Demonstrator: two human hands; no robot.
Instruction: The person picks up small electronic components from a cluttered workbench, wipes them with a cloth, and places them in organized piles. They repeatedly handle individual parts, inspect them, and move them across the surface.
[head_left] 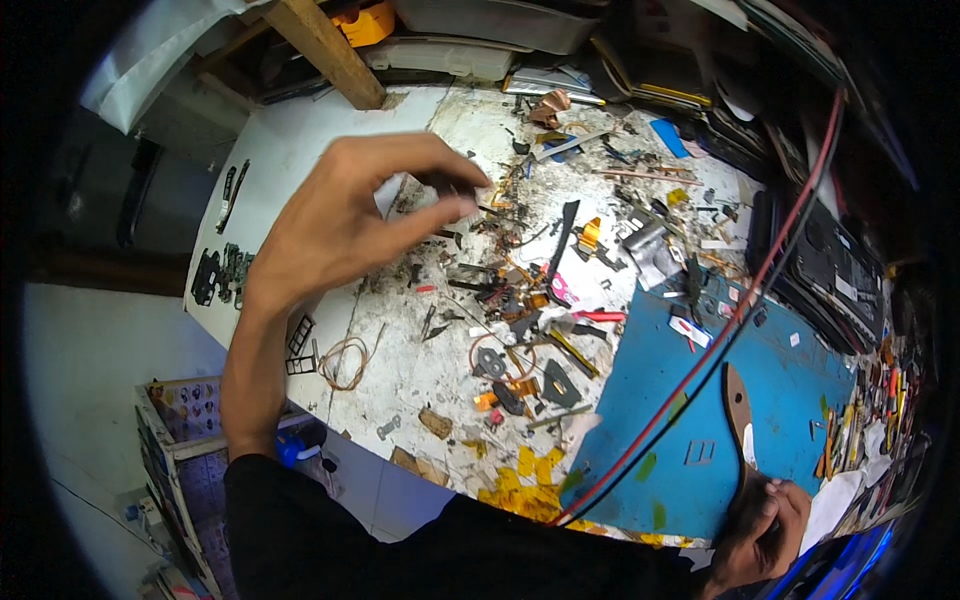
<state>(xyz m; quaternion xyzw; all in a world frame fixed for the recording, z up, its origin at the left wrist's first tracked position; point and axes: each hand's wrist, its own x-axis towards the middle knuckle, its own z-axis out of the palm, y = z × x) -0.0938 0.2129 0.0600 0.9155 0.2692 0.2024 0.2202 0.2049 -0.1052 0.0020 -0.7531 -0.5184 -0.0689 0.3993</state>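
My left hand [350, 215] is raised over the littered white worktop [385, 350]. Its thumb and index finger curve toward each other with a small gap, and I see nothing held between them; the other fingers are mostly hidden. Low on the right, my right hand [768, 535] is closed around the dark lower end of a brush with a brown wooden handle [738, 400]. That handle has a hole near its tip and lies over a blue mat [640, 400]. The brush's lower end is in shadow and partly covered by the fingers.
Small phone parts, flex cables and scraps [510, 350] cover the middle. A red and black cable pair [735, 335] hangs across the mat. Black devices [825, 265] are stacked at right, above many hand tools [880, 410]. A wooden post [330, 55] stands at the back.
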